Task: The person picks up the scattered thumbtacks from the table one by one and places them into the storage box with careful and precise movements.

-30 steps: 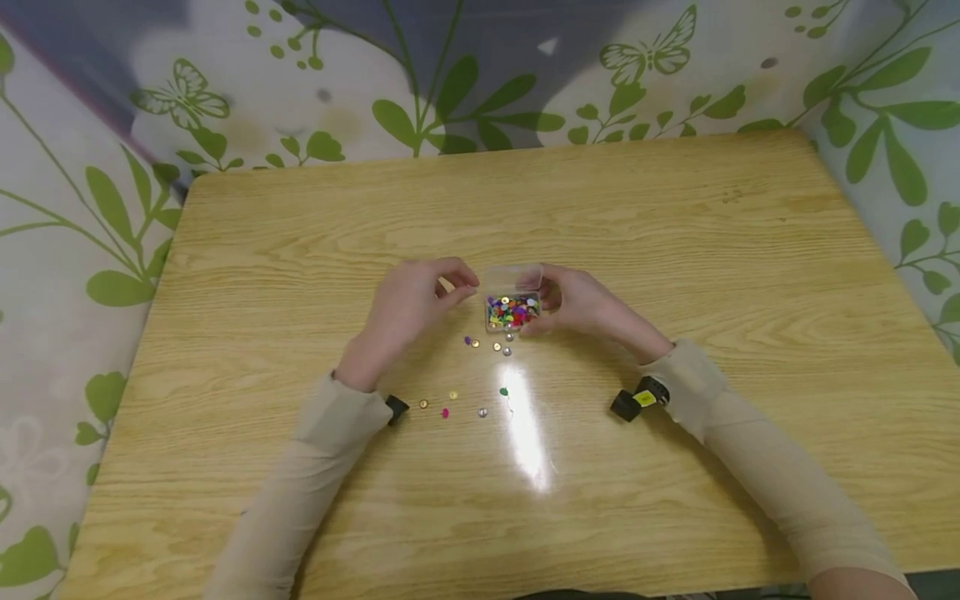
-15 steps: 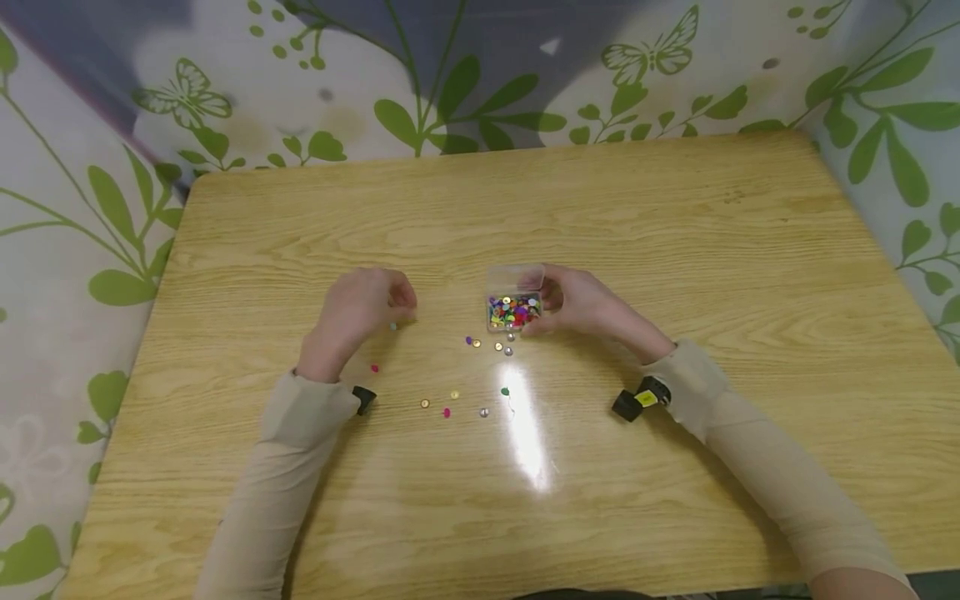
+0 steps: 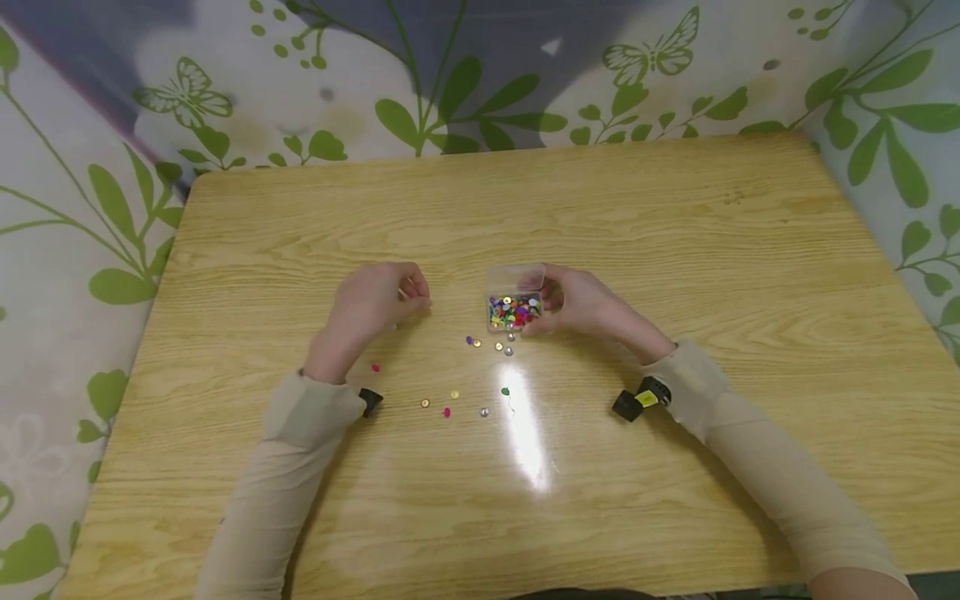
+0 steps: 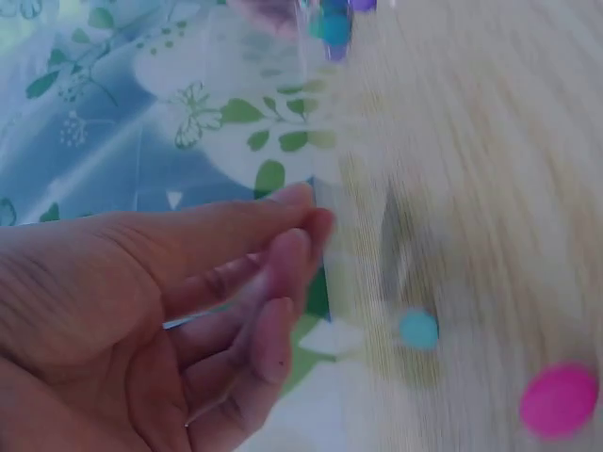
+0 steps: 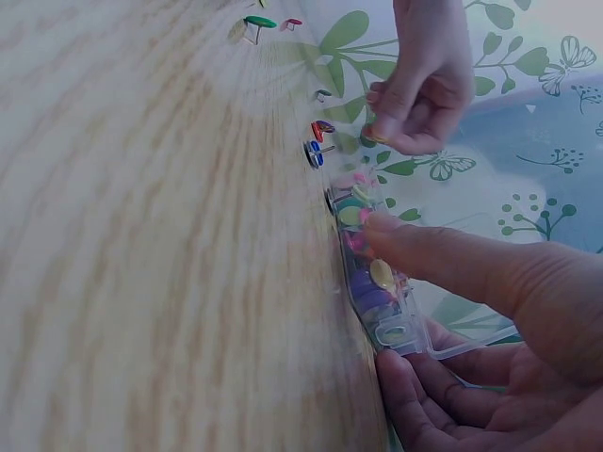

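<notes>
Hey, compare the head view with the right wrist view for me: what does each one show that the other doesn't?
Only the head view shows the beige sleeves and the black wrist devices.

Only the right wrist view shows the clear latch on the box's front and what looks like a yellow tack pinched in the left hand.

Both show that hand, the right hand holding the open box of tacks, a green tack lying apart, the table and the leafy wallpaper.
</notes>
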{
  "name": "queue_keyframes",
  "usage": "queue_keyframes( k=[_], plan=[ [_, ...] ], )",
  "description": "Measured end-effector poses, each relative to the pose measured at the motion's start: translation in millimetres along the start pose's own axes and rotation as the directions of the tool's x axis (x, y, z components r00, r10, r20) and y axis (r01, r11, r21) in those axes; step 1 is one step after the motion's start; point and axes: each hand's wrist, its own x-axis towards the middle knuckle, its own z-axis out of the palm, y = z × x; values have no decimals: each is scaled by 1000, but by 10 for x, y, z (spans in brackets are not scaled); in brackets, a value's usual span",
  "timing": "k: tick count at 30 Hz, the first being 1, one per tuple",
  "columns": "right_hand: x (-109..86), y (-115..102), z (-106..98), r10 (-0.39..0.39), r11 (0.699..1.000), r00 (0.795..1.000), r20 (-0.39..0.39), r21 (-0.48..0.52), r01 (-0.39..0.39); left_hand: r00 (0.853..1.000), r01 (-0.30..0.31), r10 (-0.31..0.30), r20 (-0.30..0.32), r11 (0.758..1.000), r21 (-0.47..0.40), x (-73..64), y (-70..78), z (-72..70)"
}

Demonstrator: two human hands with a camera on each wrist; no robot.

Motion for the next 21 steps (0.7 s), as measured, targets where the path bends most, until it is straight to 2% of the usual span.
queue_keyframes(
  k=[7,13,17,21],
  plan=[
    [-2,-13,-3,-1,1000,1000,6,23,0,993,-114,111,-28,988,-109,19,270,92],
    [-5,-8,-3,-21,1000,1000,-2,17,21,981,-190,186,-48,975,-111,81,491,198],
    [-1,-2,-2,-33,999,999,-4,5,33,979,-205,201,-44,971,-120,109,577,262],
    [3,-1,-1,-29,1000,1000,-1,8,29,984,-177,171,-57,975,-131,102,584,245]
  ],
)
